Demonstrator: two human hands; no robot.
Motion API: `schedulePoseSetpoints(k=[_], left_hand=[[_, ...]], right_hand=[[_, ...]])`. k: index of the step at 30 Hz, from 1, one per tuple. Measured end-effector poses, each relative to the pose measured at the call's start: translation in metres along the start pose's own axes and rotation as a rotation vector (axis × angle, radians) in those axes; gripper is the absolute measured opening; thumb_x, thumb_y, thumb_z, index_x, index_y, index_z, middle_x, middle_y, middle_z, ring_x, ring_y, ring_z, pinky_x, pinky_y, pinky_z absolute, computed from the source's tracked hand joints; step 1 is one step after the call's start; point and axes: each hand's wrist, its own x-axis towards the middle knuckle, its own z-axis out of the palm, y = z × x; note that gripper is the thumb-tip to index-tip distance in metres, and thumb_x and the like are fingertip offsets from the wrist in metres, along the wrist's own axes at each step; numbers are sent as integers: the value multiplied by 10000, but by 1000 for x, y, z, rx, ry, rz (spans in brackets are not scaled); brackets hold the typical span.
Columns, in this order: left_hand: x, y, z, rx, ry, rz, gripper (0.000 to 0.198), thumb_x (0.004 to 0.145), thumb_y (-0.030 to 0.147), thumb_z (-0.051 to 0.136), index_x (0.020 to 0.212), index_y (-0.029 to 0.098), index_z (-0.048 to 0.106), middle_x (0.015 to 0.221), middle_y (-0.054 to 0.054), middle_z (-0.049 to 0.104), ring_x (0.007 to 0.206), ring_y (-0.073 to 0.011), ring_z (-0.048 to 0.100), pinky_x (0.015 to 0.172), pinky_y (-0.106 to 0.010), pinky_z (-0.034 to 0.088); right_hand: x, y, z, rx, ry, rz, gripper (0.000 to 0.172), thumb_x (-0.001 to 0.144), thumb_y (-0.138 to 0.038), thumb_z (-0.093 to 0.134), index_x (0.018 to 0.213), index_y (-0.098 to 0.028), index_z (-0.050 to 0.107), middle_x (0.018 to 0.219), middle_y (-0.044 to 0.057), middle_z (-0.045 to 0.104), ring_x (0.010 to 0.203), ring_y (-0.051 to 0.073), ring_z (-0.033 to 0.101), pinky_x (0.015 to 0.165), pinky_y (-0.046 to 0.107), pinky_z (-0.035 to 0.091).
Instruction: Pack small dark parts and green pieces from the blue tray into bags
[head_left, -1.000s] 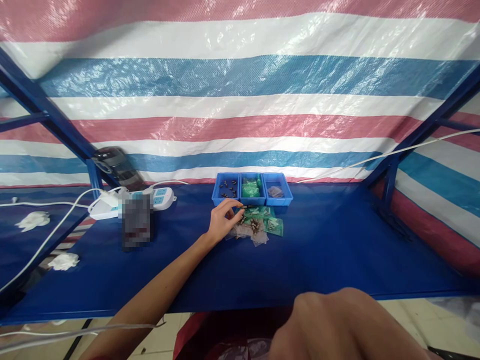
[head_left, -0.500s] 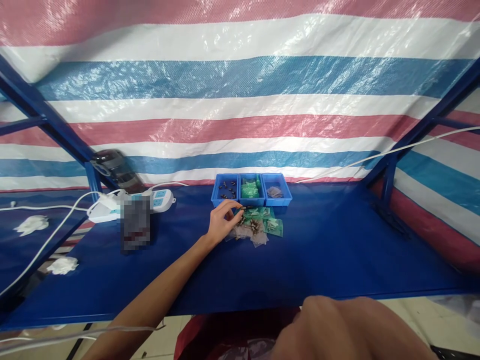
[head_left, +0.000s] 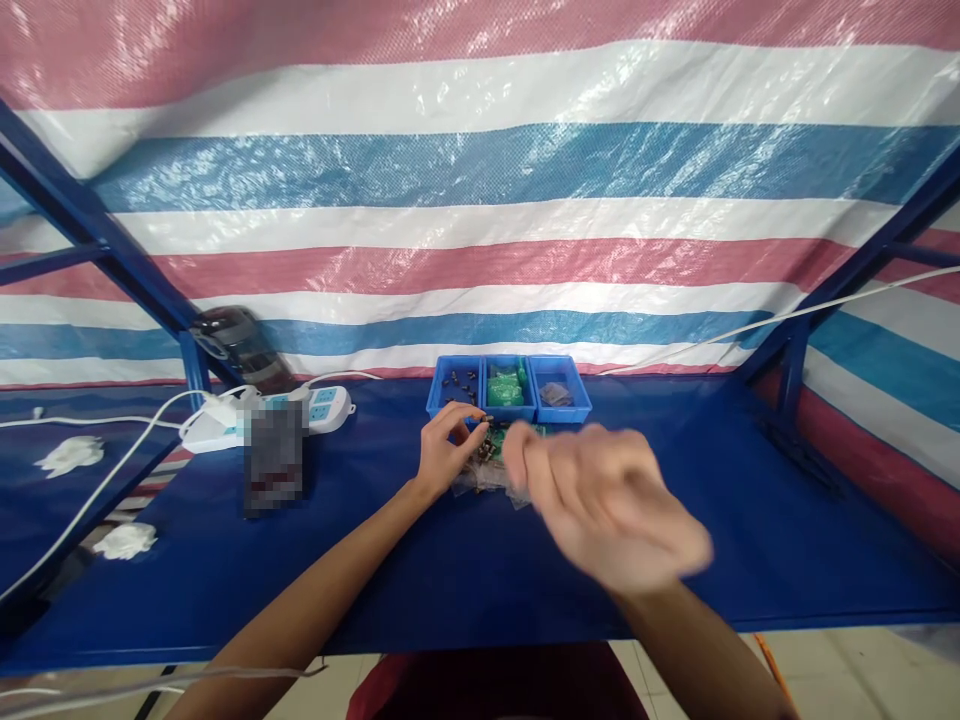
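My left hand (head_left: 442, 455) is closed, its thumb and forefinger pinching a small brass-coloured metal part (head_left: 487, 419) just in front of the blue bins. Over the table to the right, my right hand (head_left: 607, 495) is smeared by motion; its fingers look curled, and whether it holds anything is unclear. Between the hands lies a pile of small metal parts (head_left: 487, 450), green packets and clear plastic bags (head_left: 491, 477), partly hidden by the right hand. Small dark parts lie in the left bin (head_left: 455, 363), green packets (head_left: 505, 385) in the middle one, clear bags (head_left: 555, 394) in the right one.
A white power strip (head_left: 330, 408) with cables and a pixelated dark object (head_left: 274, 458) sit at left. Behind them leans a dark bottle (head_left: 244, 345). Crumpled white tissue (head_left: 126, 541) lies at the left edge. Blue frame posts (head_left: 795, 365) and striped sheeting (head_left: 495, 165) enclose the blue table (head_left: 420, 590).
My right hand has swung up and forward from below the table's front edge to beside the pile. My left hand stays at the bins with its pinch held. The view has shifted slightly.
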Motion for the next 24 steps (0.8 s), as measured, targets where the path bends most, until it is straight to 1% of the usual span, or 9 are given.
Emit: schedulePoseSetpoints(k=[2,3,4,6,9,11,14,17,24], left_hand=[[5,-1,4,-25,-13,-11,158,835,312,604,880,165,641,886,-38,620,514,-57,478,506,-211,437],[7,-3,6,-33,-33,-6,155,836,310,603,888,168,639,889,-36,618,508,-54,473,500,-207,436],[10,-5,9,-37,-57,6,153,838,307,601,897,170,636,889,-35,618,500,-49,466,493,-202,433],[16,-11,14,-32,-96,39,153,842,302,596,908,169,633,880,-36,618,489,-45,459,483,-195,431],[20,-22,17,-2,-112,102,142,842,283,602,904,160,637,864,-40,622,481,-40,456,483,-191,430],[20,-28,18,23,-114,137,137,838,268,611,911,156,643,872,-46,630,491,-42,463,503,-195,442],[16,-32,16,56,-99,167,151,839,262,614,942,157,647,894,-56,638,531,-56,491,531,-202,459],[11,-31,15,77,-103,189,147,838,253,618,947,159,651,904,-58,640,542,-56,493,541,-200,463],[4,-31,13,84,-112,177,145,851,231,600,972,165,643,919,-60,642,587,-73,526,550,-202,477]], right_hand=[[25,32,13,127,281,78,445,931,-417,327,547,-210,415,519,-22,320,484,123,381,557,311,402],[32,50,18,167,361,138,425,926,-395,367,549,-203,407,520,-31,305,480,113,357,536,288,378],[37,68,22,170,380,173,407,910,-382,418,548,-197,411,514,-39,305,472,104,338,505,268,343],[38,102,29,87,348,178,395,895,-367,459,546,-183,442,512,-38,354,487,99,356,503,252,318],[27,136,37,-27,291,164,308,910,-329,443,680,-165,565,586,-9,501,546,114,459,558,252,371],[18,145,42,-77,240,115,251,915,-316,441,823,-162,618,693,23,581,580,125,500,584,259,402],[11,147,48,-109,184,63,232,923,-298,441,957,-167,629,739,35,593,576,125,502,593,264,425],[9,147,52,-105,143,21,232,930,-288,440,972,-165,632,757,45,596,596,129,509,610,269,438],[9,145,59,-77,127,11,235,940,-263,421,996,-167,628,786,57,608,644,144,540,618,277,453]])
